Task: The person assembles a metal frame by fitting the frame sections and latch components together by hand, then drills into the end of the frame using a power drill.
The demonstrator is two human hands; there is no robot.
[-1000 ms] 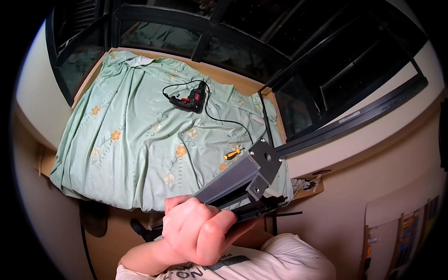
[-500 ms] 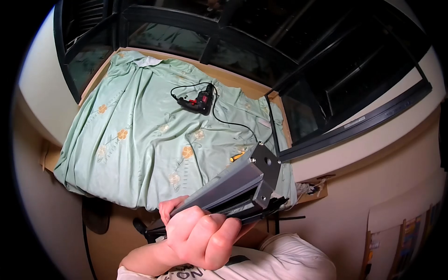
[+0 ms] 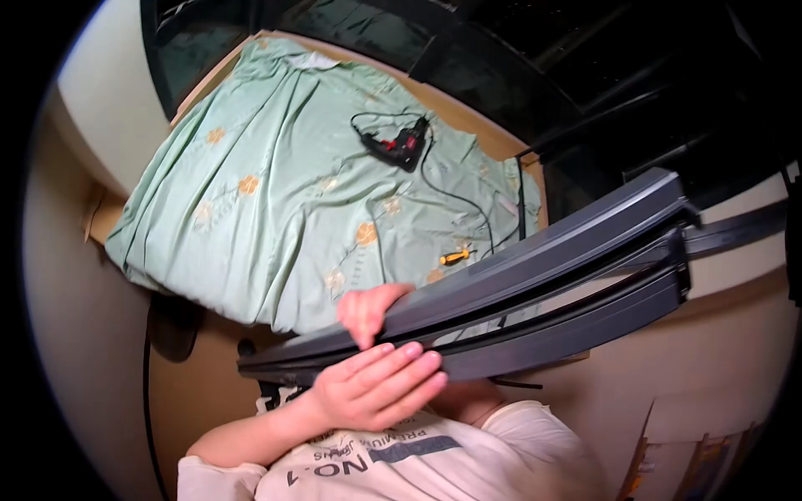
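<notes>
A long dark grey metal frame [image 3: 568,246], made of two parallel bars with a gap between them, lies slantwise in front of my body. Its far end rises to the right, over the window sill. My right hand [image 3: 369,314] is on the far side of the upper bar, its fingers wrapped over it. My left hand [image 3: 380,388] rests against the near, lower bar, fingers straight and side by side, with its thumb hidden. Beyond the frame, a yellow screwdriver [image 3: 455,257] and a black-and-red power drill [image 3: 399,147] lie on a green flowered cover [image 3: 276,192].
The drill's black cord [image 3: 459,200] runs across the cover toward the frame. Dark window panes [image 3: 518,92] stand behind the wooden edge [image 3: 468,121]. At the lower right is a shelf-like rack [image 3: 693,468], and a pale wall [image 3: 109,142] rises at left.
The frame has swung from pointing forward to lying more sideways, its far end now at the right. My left hand has loosened from a fist to straight fingers. The view has tilted.
</notes>
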